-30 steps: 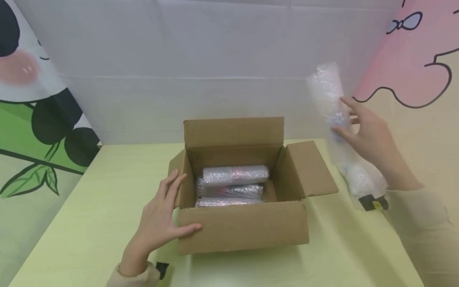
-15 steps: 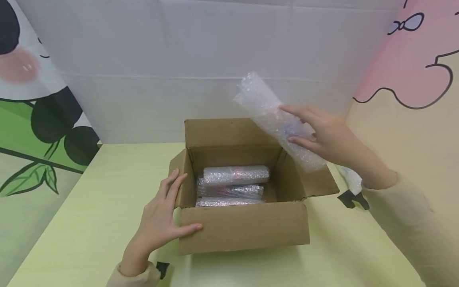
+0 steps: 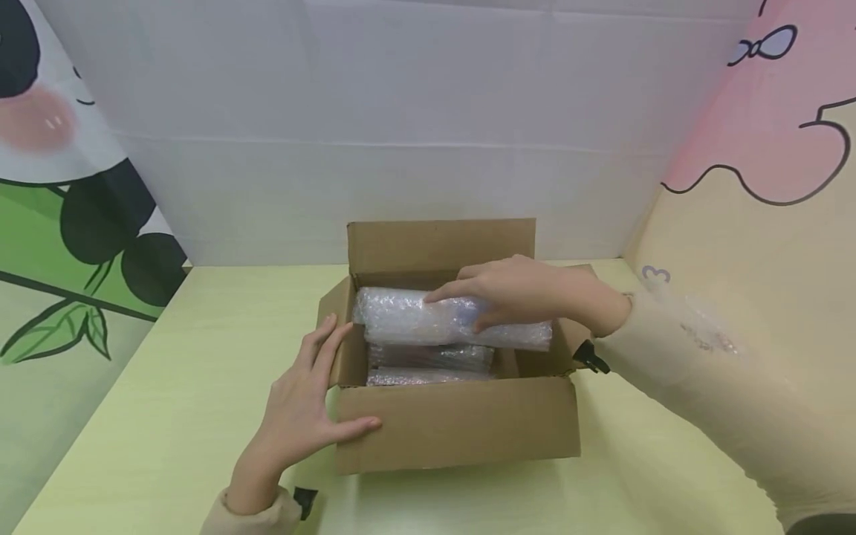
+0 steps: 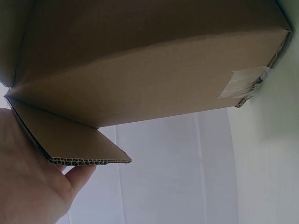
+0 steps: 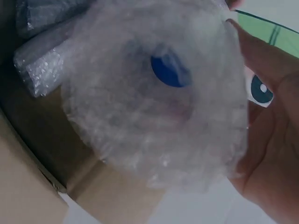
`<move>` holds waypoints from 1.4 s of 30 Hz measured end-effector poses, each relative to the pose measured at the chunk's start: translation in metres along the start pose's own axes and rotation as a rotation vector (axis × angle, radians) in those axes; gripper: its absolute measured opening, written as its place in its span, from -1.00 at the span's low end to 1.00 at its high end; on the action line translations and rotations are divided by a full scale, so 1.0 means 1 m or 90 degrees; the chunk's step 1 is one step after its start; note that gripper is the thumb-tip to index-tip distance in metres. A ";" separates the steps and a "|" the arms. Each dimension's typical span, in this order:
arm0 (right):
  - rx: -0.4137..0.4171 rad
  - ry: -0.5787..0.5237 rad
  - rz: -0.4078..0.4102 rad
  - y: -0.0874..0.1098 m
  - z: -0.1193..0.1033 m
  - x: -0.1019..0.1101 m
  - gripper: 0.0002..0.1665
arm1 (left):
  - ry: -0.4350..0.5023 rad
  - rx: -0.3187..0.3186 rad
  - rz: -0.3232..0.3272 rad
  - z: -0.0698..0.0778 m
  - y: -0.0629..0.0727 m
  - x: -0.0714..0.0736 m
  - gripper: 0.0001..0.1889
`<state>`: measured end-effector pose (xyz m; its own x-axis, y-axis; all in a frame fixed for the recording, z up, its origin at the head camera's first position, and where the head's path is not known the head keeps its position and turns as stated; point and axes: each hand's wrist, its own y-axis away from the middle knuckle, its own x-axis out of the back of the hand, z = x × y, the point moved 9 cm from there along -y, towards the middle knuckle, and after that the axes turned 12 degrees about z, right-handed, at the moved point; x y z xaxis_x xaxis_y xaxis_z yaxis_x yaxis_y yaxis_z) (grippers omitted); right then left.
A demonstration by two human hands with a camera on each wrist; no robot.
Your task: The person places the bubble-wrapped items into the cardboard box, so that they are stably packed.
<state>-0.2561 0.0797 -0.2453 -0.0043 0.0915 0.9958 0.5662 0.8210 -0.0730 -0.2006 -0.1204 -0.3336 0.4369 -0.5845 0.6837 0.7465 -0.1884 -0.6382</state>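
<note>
An open cardboard box (image 3: 458, 423) stands on the table, its flaps folded out. My left hand (image 3: 297, 409) holds the box's left front corner, fingers over the left flap and thumb against the front flap. In the left wrist view that hand (image 4: 32, 177) wraps behind a flap (image 4: 70, 133). Over the box opening, my right hand (image 3: 518, 290) grips a long bubble-wrapped package (image 3: 394, 316) lying crosswise. Something blue (image 5: 170, 70) shows through the package's end in the right wrist view. Below it in the box lie other bubble-wrapped packages (image 3: 431, 358), partly covered.
The pale yellow-green table (image 3: 154, 416) extends around the box. A white backdrop (image 3: 334, 171) hangs behind, with cartoon-printed cloth (image 3: 756, 141) at both sides. My right sleeve (image 3: 702, 401) covers the table's right part. Tape (image 4: 240, 84) crosses a lower edge of the box.
My right hand has carried the bubble-wrapped package leftward and down from the right side of the table to the box opening, turning it crosswise. The left hand stays on the box.
</note>
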 end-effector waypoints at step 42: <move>-0.313 -0.044 0.140 0.122 0.114 0.063 -0.28 | 0.006 -0.013 0.009 0.001 0.002 0.000 0.24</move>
<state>-0.2814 0.2496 -0.1982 0.1129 0.2821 0.9527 0.8790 0.4187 -0.2282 -0.1985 -0.1200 -0.3340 0.4429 -0.5941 0.6715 0.7302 -0.1957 -0.6546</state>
